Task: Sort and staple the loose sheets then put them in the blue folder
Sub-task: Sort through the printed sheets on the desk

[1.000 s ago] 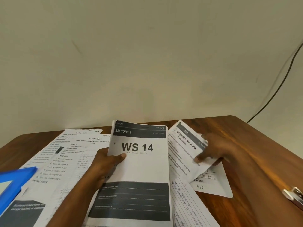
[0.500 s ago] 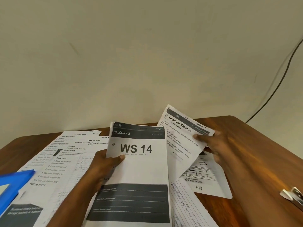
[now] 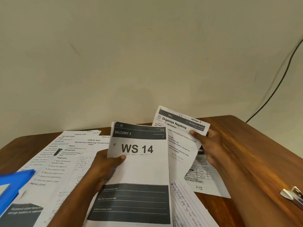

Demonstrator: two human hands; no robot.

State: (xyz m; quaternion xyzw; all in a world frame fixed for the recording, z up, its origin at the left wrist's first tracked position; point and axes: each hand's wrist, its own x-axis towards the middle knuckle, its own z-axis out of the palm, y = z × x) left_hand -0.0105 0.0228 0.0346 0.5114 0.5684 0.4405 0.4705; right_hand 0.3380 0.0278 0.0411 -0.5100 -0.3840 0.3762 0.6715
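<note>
My left hand [image 3: 105,167] grips a sheet headed "BALCONY 2 / WS 14" [image 3: 139,171] by its left edge, holding it above the table. My right hand [image 3: 208,145] pinches an "Organize Napkins" sheet [image 3: 178,136] at its right side, lifted and tilted just right of the first sheet. The blue folder [image 3: 11,189] shows at the left edge, lying on papers. A metal stapler [image 3: 293,195] sits at the right edge, partly cut off. Several loose printed sheets [image 3: 65,154] cover the table's left half.
A sheet marked "B4" [image 3: 206,181] and a handwritten lined sheet [image 3: 188,205] lie under and right of the held pages. The brown wooden table [image 3: 246,145] meets a pale wall [image 3: 147,54], with a black cable [image 3: 275,89] running down it at right.
My right hand has picked the "Organize Napkins" sheet up off the table and raised it, turning it more upright. My left hand has kept the WS 14 sheet almost still.
</note>
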